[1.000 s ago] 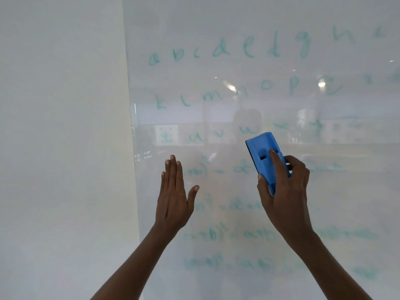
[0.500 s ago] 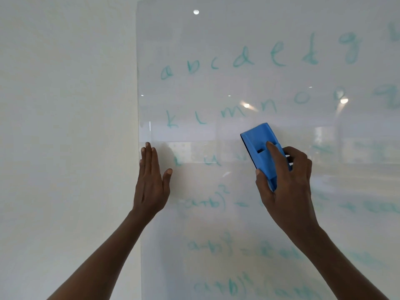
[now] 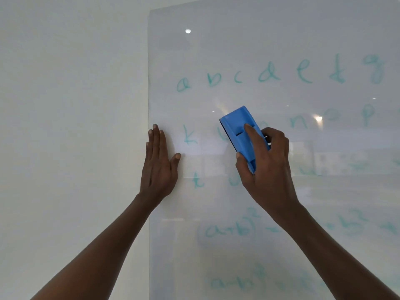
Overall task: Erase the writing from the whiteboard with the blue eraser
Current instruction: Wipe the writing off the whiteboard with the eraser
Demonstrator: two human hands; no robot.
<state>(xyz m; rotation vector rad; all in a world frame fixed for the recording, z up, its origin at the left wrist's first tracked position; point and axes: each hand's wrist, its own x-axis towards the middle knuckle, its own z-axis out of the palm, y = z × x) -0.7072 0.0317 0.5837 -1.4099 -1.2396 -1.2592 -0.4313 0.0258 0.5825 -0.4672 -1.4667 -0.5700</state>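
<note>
A glossy whiteboard fills the right two thirds of the head view. Teal writing covers it: rows of alphabet letters above, algebra lines lower down. My right hand grips the blue eraser, which is pressed against the board over the second letter row, between the "k" and the "n". My left hand lies flat with fingers together and pointing up, on the board's left edge beside the "k".
A plain off-white wall lies left of the board's vertical edge. Light spots and room reflections show in the board's surface.
The view has tilted up and come closer. My left hand slid left to the board's edge. My right hand carried the eraser up from the lower rows to the second letter row.
</note>
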